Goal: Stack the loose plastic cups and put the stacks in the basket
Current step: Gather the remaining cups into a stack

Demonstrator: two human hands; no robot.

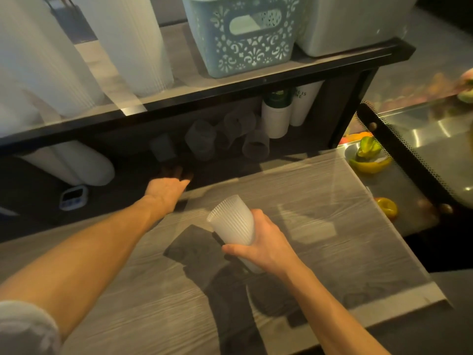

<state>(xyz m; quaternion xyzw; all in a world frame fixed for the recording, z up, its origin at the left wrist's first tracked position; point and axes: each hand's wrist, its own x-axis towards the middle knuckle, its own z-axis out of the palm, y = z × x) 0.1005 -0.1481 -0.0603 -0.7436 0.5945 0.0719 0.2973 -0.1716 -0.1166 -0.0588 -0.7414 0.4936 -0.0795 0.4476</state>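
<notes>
Five loose cups [202, 139], one held cup [234, 221], one basket [243, 34], two hands [263, 242]

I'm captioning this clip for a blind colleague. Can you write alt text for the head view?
The right hand grips a ribbed cup over the wooden counter, while the left hand reaches under a dark shelf toward loose cups lying in shadow. A pale green basket stands on the shelf above them.

Dark lower shelf [230, 172] carries loose cups [202, 142]; upper shelf [179, 73] carries basket [245, 34].
</notes>
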